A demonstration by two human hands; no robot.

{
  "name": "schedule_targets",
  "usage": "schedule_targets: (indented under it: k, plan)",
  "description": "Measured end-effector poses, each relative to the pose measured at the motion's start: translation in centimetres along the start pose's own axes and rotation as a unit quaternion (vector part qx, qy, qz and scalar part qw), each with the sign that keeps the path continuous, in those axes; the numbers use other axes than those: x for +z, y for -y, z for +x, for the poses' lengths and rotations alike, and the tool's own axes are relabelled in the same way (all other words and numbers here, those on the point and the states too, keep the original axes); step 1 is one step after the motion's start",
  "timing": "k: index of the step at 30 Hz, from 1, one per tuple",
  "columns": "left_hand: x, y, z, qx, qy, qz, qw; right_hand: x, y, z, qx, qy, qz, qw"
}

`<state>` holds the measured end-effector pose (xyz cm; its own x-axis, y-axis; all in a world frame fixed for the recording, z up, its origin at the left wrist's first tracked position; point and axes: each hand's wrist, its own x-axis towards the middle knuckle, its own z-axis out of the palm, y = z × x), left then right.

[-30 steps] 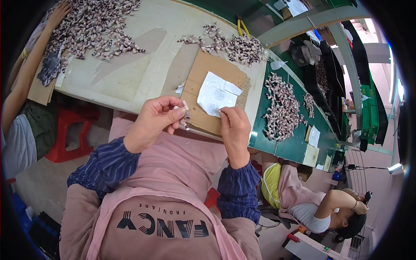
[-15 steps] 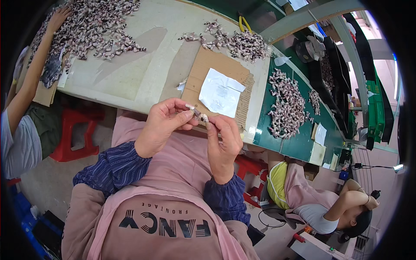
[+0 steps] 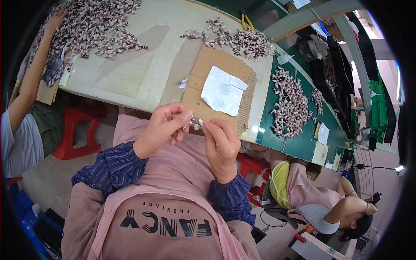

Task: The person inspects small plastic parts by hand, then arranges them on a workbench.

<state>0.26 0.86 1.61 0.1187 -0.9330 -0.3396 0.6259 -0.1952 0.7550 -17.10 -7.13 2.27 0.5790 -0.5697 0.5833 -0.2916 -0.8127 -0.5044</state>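
The left hand (image 3: 162, 128) and the right hand (image 3: 221, 143) meet just above the person's lap, in front of the near edge of the tabletop (image 3: 143, 78). Between them is a small pale piece (image 3: 196, 123), and both hands pinch it. The left fingers (image 3: 184, 118) are closed on one end, and the right fingers (image 3: 210, 126) are closed on the other end. The piece is too small to tell what it is. Right past the hands, a flat brown cardboard sheet (image 3: 203, 76) lies on the tabletop, and a white paper (image 3: 223, 91) lies on top of it. Farther back there is a heap of little pinkish-grey pieces (image 3: 242, 41), and yellow-handled pliers (image 3: 247, 21) lie just behind it. A much bigger heap of the same pieces (image 3: 93, 26) covers the far left part of the tabletop, where another person's arm (image 3: 37, 60) reaches in. On the right, a green tray (image 3: 303, 143) holds more of these pieces (image 3: 290, 104). A red stool (image 3: 76, 132) stands on the floor to the left.
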Motion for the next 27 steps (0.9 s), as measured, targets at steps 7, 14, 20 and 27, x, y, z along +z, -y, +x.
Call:
schedule_targets:
  k: [7,14,20,27]
  plan:
    - [0.1,0.2,0.0,0.013,0.029,0.143,0.989,-0.2,0.0,-0.4,0.117,0.063,0.162,0.978]
    - [-0.1,0.1,0.9,-0.02,-0.015,0.196,0.98,0.7,-1.0,0.0,0.017,0.053,0.118,0.992]
    - [-6.7,-5.2,6.6,0.206,-0.086,0.555,0.801,-1.9,-10.1,4.6,0.128,-0.017,0.059,0.99]
    - [-11.0,-12.5,8.8,0.222,-0.232,0.793,0.517,-1.1,-23.6,11.4,0.158,-0.05,-0.063,0.984]
